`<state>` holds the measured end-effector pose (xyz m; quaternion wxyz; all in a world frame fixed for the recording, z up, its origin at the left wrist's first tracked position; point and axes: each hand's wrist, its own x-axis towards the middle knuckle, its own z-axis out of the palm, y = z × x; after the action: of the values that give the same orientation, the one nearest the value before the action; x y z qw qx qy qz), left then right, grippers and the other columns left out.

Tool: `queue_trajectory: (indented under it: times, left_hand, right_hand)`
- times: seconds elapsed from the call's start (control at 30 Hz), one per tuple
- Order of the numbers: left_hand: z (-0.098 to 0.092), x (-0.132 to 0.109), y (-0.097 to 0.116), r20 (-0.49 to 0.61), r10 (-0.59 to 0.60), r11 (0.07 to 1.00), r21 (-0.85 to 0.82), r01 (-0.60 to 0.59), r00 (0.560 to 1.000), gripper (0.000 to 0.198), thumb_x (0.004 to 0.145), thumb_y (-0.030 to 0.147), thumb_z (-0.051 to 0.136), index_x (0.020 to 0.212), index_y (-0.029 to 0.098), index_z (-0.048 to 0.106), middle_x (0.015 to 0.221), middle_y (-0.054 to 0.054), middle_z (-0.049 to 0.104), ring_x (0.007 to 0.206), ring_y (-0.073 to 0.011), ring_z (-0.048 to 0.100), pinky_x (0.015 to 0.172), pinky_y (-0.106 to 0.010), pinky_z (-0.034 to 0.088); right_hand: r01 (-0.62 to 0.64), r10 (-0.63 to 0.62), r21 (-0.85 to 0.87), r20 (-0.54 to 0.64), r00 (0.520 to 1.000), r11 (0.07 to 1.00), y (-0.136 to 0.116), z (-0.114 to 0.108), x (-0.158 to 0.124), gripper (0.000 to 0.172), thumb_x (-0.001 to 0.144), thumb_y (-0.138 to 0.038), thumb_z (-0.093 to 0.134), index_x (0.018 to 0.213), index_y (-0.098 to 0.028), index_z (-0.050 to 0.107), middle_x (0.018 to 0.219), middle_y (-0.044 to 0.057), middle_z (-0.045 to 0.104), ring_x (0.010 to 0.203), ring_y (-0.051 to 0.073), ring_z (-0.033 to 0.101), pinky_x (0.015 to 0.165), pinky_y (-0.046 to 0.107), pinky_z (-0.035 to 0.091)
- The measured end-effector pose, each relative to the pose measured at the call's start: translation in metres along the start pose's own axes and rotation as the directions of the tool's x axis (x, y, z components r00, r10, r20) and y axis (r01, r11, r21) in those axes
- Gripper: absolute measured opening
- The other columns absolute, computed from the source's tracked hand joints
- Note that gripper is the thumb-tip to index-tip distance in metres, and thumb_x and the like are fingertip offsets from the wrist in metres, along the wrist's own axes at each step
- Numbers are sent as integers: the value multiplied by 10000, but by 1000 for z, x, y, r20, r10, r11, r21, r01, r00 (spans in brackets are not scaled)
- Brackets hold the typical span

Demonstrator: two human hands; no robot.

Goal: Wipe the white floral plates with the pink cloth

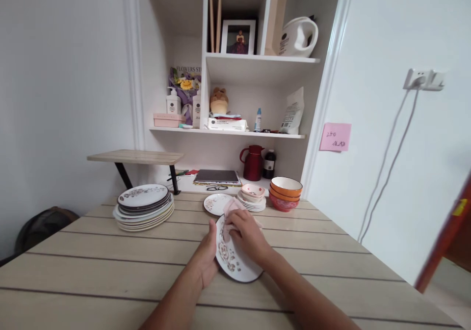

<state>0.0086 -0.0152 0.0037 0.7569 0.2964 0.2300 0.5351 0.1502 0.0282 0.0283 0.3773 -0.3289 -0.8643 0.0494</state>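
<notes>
A white oval plate point(239, 265) with a brown floral pattern and dark rim is held tilted above the table, in front of me. My left hand point(208, 256) grips its left edge, thumb up along the rim and the fingers hidden behind the plate. My right hand point(247, 233) presses a pale pink cloth point(230, 210) against the plate's upper face, with the fingers bent over the cloth. Just beyond lies another floral plate point(214, 203) on the table, partly covered by the cloth and the held plate.
At left stands a stack of plates point(143, 207). Small dishes point(253, 198) and stacked bowls point(285, 192) sit at the back right. A raised wooden stand point(136, 156), a laptop point(216, 176), glasses point(217, 188) and a red jug point(253, 163) are behind, below the shelves.
</notes>
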Motion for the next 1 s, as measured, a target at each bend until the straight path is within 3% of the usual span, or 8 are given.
queue_trajectory:
  times: [0.13,0.27,0.37,0.47,0.53,0.73,0.9,1.0]
  left_hand:
    - [1,-2,-1,-19,10,1000,-21,-10,1000,747,841,690,413,1389,189,491,1276,-158,646,1208,-297,586,1026,-451,442]
    - [2,-3,0,-13,14,999,-30,-14,1000,794,835,721,349,1362,154,527,1272,-164,648,1219,-297,577,1042,-425,431]
    - [3,-4,1,2,-4,1000,-24,4,1000,800,850,708,335,1357,123,533,1266,-177,648,1227,-302,571,1052,-424,422]
    - [3,-3,1,1,-13,1000,-9,13,1000,799,849,704,348,1361,119,529,1269,-185,643,1232,-305,567,1058,-432,415]
    - [3,-3,1,-14,-14,1000,9,14,1000,790,847,700,365,1366,128,525,1275,-185,639,1235,-304,566,1066,-438,405]
    - [6,-4,3,21,-20,999,40,19,1000,747,861,674,383,1361,139,531,1291,-178,629,1253,-305,550,1097,-461,365]
    - [9,-6,3,24,7,1000,30,-8,1000,708,873,637,419,1363,138,527,1292,-180,628,1258,-301,546,1105,-459,355]
    - [7,-5,2,7,8,999,36,-8,1000,690,876,619,445,1370,143,518,1291,-176,628,1261,-293,544,1104,-449,359]
  right_hand:
    - [104,-123,138,137,983,985,-15,-10,-1,349,662,20,512,877,-214,656,1128,54,631,1071,216,525,955,371,391]
    - [94,-229,338,384,894,937,-19,-32,-4,310,655,2,540,830,-219,668,1079,18,665,1053,184,571,966,328,407]
    - [-40,-228,421,567,792,906,-10,-45,-7,288,653,-15,550,824,-211,676,996,-9,684,975,160,597,904,283,435]
    - [-278,-81,347,741,667,896,6,-55,-12,256,661,-61,585,859,-195,677,846,-34,664,752,113,571,689,213,449]
    - [-401,36,289,771,636,869,16,-59,-15,322,660,-97,619,960,-207,662,830,-41,639,654,90,517,566,181,406]
    - [-486,294,262,535,792,834,18,-55,-15,745,675,-171,674,1362,-322,427,1066,20,578,686,112,530,526,205,406]
    - [-390,346,210,219,913,897,17,-32,-11,319,745,-186,615,1062,-224,610,923,16,624,764,156,562,703,290,440]
    - [-322,331,156,-37,943,934,20,-15,-9,98,782,-170,540,860,-201,590,849,22,624,783,177,564,728,304,426]
